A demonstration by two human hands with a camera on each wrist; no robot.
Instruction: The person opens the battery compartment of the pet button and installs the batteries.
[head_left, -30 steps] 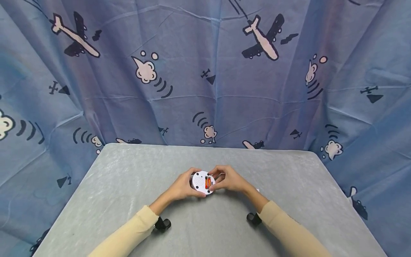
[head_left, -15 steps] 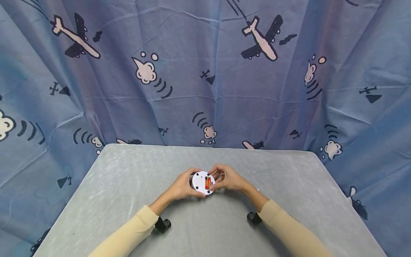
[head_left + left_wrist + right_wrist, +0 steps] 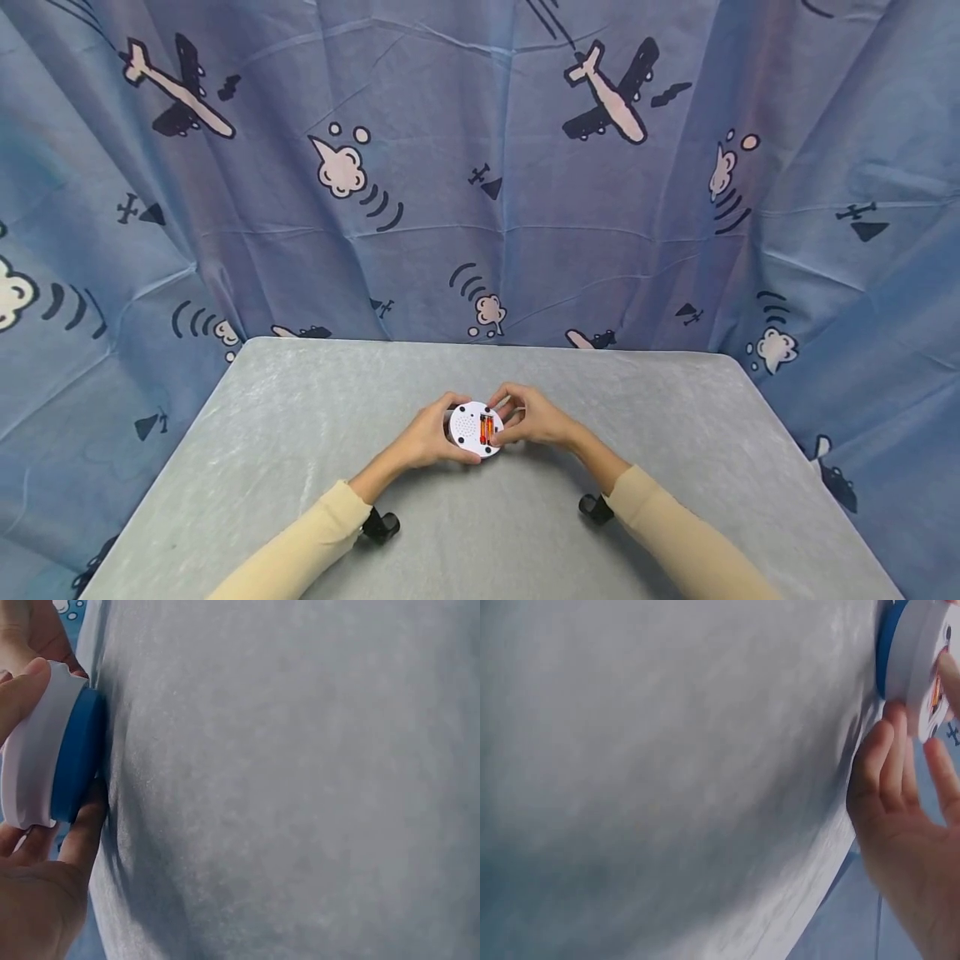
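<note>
A round white device (image 3: 466, 427) with black feet and a dotted patch of small holes lies underside up near the middle of the table. Two orange batteries (image 3: 486, 428) sit in its uncovered compartment. Its lower part is blue, as the device (image 3: 75, 754) shows in the left wrist view. My left hand (image 3: 429, 433) grips it from the left, thumb near and fingers at the far side. From the right, my right hand (image 3: 538, 417) holds its rim with bent fingers, the thumb on the battery end. In the right wrist view a digit of the right hand (image 3: 907, 832) reaches the compartment.
The grey table (image 3: 300, 392) stretches around both hands. Behind it hangs a blue curtain (image 3: 420, 208) with airplane drawings. Black wrist mounts (image 3: 381, 527) stick out below both forearms.
Both hands keep their hold on the device, with barely any movement. A small white bit that showed beside the right forearm is now out of sight.
</note>
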